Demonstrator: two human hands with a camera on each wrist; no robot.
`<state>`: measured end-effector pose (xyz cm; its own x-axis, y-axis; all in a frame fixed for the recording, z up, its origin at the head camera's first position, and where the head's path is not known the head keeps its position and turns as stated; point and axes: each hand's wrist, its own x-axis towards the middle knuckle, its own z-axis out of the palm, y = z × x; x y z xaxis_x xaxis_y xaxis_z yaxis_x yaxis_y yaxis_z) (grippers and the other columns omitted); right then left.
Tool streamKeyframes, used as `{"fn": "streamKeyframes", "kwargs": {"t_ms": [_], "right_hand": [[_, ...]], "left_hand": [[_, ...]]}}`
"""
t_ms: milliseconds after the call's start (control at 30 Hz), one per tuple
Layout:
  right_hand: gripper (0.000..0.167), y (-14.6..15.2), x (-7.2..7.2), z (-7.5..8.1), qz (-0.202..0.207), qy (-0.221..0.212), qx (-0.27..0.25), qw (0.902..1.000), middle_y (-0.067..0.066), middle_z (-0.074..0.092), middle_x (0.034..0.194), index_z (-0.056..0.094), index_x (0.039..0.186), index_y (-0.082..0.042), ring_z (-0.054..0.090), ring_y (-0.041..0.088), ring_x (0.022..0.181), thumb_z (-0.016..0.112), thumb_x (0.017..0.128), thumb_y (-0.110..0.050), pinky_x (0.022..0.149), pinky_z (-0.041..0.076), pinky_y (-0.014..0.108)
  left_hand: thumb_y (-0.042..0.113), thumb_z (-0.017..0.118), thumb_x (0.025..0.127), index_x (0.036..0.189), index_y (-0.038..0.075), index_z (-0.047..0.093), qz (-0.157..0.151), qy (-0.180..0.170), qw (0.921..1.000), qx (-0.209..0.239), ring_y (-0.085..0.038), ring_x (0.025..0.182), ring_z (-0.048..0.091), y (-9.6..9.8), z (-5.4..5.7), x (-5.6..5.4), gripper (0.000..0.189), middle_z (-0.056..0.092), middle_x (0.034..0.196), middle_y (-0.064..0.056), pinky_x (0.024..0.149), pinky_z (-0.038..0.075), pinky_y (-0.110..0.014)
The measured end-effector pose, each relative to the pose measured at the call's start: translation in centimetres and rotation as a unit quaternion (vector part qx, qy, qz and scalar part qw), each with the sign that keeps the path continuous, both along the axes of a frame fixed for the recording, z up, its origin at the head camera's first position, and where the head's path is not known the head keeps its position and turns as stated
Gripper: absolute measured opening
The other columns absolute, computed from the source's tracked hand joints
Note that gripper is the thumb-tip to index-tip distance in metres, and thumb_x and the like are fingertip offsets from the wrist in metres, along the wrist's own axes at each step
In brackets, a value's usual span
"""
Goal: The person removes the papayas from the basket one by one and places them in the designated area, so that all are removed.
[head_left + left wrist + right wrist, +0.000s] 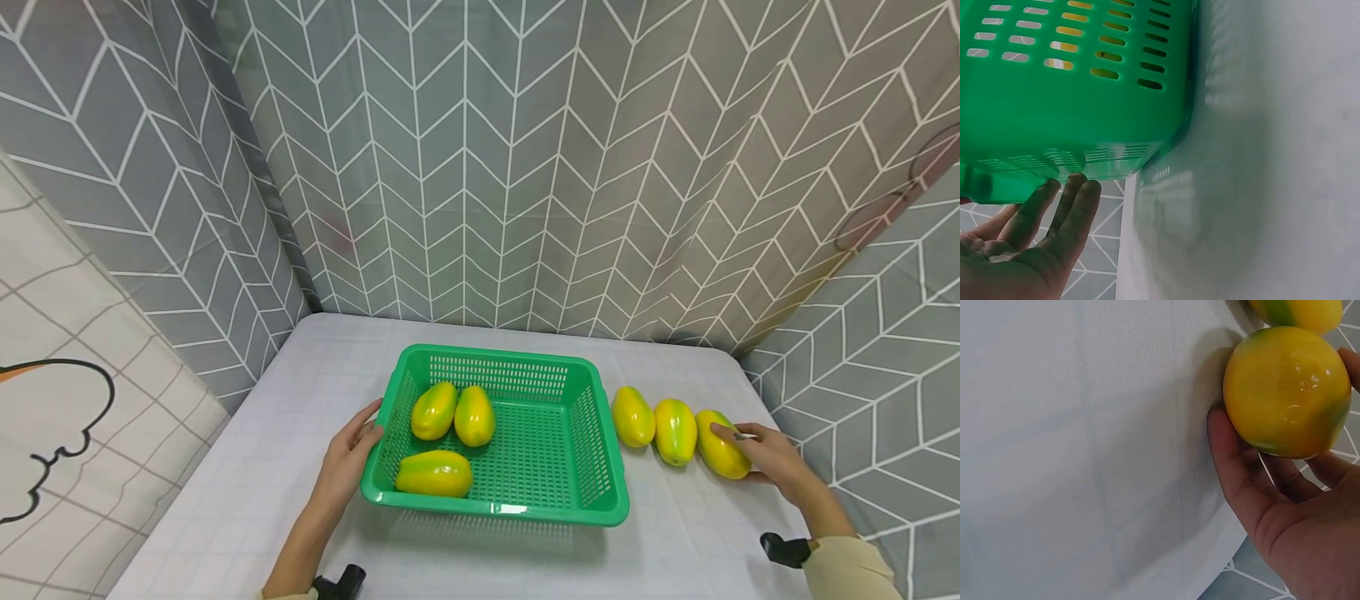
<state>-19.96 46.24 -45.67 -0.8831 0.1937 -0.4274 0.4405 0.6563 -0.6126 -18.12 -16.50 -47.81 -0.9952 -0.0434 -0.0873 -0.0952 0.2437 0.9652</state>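
A green plastic basket (525,518) with slotted walls stands on the table, three yellow-green papayas in its left part. At its left side is my left hand (351,450), thumb by the rim. In the left wrist view the fingers (1082,215) lie fairly straight, tips at the outer wall. To the right of the basket, three more papayas lie in a row. My right hand (765,454) holds the rightmost papaya (722,450). The right wrist view shows fingers (1232,462) curved around the near end of this papaya (1285,394), with one fingertip between it and the cloth.
The table (315,358) has a pale checked cloth. Between the basket and the right hand lie a papaya (633,417) and another papaya (675,432), close together. A grey chevron curtain (480,167) hangs behind the table and along its sides.
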Motion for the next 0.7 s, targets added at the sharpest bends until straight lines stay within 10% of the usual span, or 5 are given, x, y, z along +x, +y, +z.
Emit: {"fn": "streamKeyframes", "kwargs": {"t_ms": [700], "right_hand": [[0.106,-0.1,-0.2,0.0,0.004,-0.007,0.008,0.9999,0.048,0.018,0.156,0.016,0.157,0.018,0.048,0.055,0.127,0.044,0.105,-0.069,0.092,0.065,0.045]], "left_hand": [[0.026,0.046,0.114,0.165,0.018,0.038,-0.006,0.000,1.0000,-0.002,-0.032,0.135,0.065,0.0,-0.1,-1.1,0.052,0.059,0.156,-0.019,0.090,0.052,-0.011]]}}
